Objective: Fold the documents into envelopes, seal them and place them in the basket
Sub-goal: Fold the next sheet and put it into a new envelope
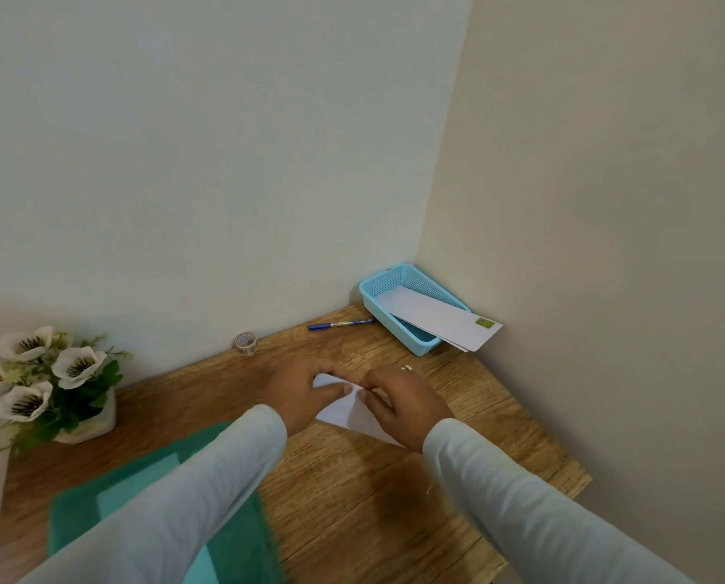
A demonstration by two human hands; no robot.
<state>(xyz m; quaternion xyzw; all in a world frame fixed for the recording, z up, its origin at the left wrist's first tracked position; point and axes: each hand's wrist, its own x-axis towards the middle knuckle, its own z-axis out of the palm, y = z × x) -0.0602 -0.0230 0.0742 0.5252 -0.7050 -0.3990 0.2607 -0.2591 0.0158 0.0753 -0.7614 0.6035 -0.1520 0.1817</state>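
Fingers of the left hand (306,394) pressed the document (343,413) flat while the right hand (398,404) pinched its fold, whose edges wanted aligning before creasing.

Open wooden worktop (352,491) lies in front of the light-blue plastic mesh basket (369,295). A blue pen (340,325) lies just left of it; walls (605,204) close it behind and right.

Paper (343,411) sits frame centre on the table (352,499), under your left hand (306,389) and right hand (398,404). Basket (371,297) is in the right-of-centre corner, with envelopes (436,320) in it overhanging the lower-right rim. Pen (340,325) is just left of the basket, tape roll (246,343) further left by the wall. Flower pot (86,427) is at the left edge. Mat (82,516) lies lower left, under your left sleeve (209,478).
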